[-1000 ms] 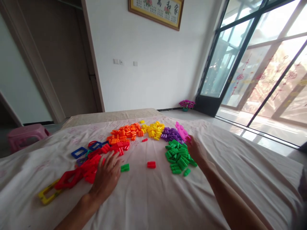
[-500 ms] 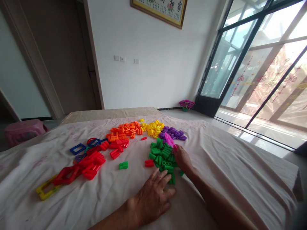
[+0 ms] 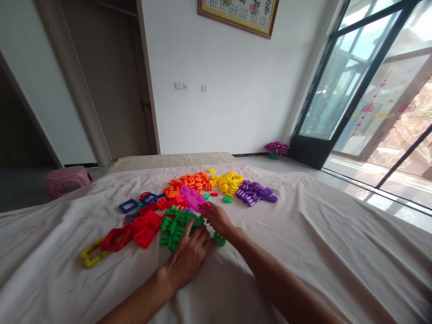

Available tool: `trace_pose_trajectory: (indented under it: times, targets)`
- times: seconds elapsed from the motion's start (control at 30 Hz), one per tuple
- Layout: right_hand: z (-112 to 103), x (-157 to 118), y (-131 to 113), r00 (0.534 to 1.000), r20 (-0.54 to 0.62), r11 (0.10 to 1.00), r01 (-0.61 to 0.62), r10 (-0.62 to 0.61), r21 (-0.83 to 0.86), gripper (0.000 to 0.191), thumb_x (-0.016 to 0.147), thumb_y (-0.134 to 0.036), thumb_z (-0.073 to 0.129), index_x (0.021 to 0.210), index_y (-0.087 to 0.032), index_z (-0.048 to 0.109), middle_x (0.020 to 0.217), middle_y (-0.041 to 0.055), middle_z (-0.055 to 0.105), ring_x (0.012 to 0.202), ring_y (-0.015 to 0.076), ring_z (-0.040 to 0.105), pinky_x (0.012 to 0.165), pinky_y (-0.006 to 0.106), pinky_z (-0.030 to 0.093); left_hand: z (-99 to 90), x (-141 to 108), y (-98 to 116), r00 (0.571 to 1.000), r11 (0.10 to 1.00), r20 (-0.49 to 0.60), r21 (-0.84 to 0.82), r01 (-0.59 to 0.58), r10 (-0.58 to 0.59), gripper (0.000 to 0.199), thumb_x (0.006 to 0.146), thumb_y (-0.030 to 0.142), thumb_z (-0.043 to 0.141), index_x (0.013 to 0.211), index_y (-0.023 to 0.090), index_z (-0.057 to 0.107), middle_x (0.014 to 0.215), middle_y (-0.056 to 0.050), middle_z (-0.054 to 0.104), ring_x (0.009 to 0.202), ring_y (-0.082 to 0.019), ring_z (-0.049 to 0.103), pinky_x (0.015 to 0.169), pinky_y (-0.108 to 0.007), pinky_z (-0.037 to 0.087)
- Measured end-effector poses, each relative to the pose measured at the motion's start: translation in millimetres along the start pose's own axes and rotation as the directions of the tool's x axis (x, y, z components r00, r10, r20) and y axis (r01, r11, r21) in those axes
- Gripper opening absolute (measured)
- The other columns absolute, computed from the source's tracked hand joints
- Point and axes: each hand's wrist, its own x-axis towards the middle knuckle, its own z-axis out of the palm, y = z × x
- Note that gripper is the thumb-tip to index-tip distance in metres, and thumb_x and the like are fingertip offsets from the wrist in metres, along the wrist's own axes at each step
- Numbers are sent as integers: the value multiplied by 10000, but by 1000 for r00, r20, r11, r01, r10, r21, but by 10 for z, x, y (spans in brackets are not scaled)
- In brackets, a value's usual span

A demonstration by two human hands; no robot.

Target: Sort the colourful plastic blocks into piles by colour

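Note:
My left hand (image 3: 192, 247) lies with fingers spread against the near right side of a heap of green toy building blocks (image 3: 175, 227). My right hand (image 3: 219, 220) is closed on the near end of a pink flat plastic piece with a scalloped edge (image 3: 193, 198), whose kind I cannot make out. That piece is at the far edge of the green heap, close to the red blocks (image 3: 146, 227). A loose green block (image 3: 219, 239) lies beneath my right wrist, and another green block (image 3: 227, 199) sits farther back.
Orange blocks (image 3: 192, 181), yellow blocks (image 3: 229, 182) and purple blocks (image 3: 254, 192) lie in piles at the back. Blue frame pieces (image 3: 128, 206) and a yellow frame piece (image 3: 92, 259) are at the left. A wrinkled pale cloth (image 3: 320, 252) covers the surface. A pink stool (image 3: 69, 180) stands beyond.
Both hands have moved left, and the green heap has shifted left with them, up against the red blocks. The pink piece has swung from beside the purple pile to near the orange and red ones.

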Motion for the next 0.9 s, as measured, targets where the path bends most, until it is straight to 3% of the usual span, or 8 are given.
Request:
trace_pose_trajectory:
  times: [0.13, 0.27, 0.43, 0.57, 0.63, 0.73, 0.8, 0.9]
  targets:
    - [-141, 0, 73, 987, -150, 998, -62, 64, 17, 277, 920, -454, 481, 928, -198, 587, 773, 6, 621, 584, 127, 556, 517, 225, 429, -66, -152, -363, 984, 980, 17, 101, 172, -175, 233, 921, 199, 527, 1080, 231, 693, 1119, -61, 693, 1215, -247, 541, 1186, -569, 141]
    - [-403, -55, 315, 918, -389, 980, -141, 77, -139, 327, 938, -467, 421, 957, -190, 594, 837, 43, 642, 695, 168, 583, 587, 253, 444, -174, -279, -737, 936, 922, 16, 175, 344, -352, 285, 895, 155, 529, 1097, 247, 708, 1167, -80, 695, 1265, -283, 515, 1163, -609, 164]
    - [-718, -97, 469, 844, -526, 803, -383, 104, -456, 359, 995, -371, 325, 1104, -178, 608, 1091, 113, 647, 905, 206, 603, 704, 278, 423, -241, -354, -954, 831, 806, -153, 203, 556, -534, 327, 900, 158, 516, 1152, 231, 711, 1307, -135, 636, 1290, -357, 492, 1109, -679, 190]
    - [-724, -88, 413, 868, -461, 688, -448, 182, -572, 309, 987, -321, 384, 1161, -196, 608, 1171, 125, 622, 903, 202, 612, 685, 273, 401, -260, -215, -574, 921, 940, -203, 13, 341, -332, 303, 930, 158, 486, 1102, 254, 717, 1300, -71, 649, 1316, -273, 486, 1151, -574, 251]
    - [-611, -65, 371, 932, -337, 757, -316, 135, -571, 272, 978, -314, 410, 1079, -190, 631, 1097, 115, 644, 878, 195, 606, 688, 265, 406, -279, -102, -264, 966, 987, -208, -92, 135, -152, 285, 933, 151, 485, 1074, 251, 711, 1294, -42, 651, 1334, -229, 468, 1173, -500, 264]
    - [-423, -14, 335, 986, -166, 895, -85, 12, -438, 279, 973, -367, 416, 908, -194, 625, 908, 70, 657, 783, 178, 591, 664, 254, 418, -301, 75, 123, 977, 967, -167, -196, -163, 131, 279, 955, 210, 468, 1151, 250, 661, 1356, -14, 604, 1376, -186, 411, 1196, -415, 253]
    - [-376, 14, 350, 979, -202, 939, -42, -29, -341, 291, 963, -406, 418, 872, -198, 602, 858, 52, 644, 722, 168, 577, 625, 249, 420, -276, 186, 252, 964, 938, -96, -225, -264, 248, 294, 974, 308, 442, 1195, 250, 628, 1376, -23, 581, 1381, -189, 398, 1201, -419, 238]
    - [-477, 21, 435, 937, -350, 956, -94, -10, -279, 295, 944, -434, 425, 858, -196, 577, 834, 47, 635, 675, 159, 561, 584, 244, 417, -152, 314, 234, 977, 962, -10, -170, -214, 215, 284, 981, 300, 409, 1124, 220, 642, 1318, -61, 603, 1363, -223, 416, 1195, -467, 222]
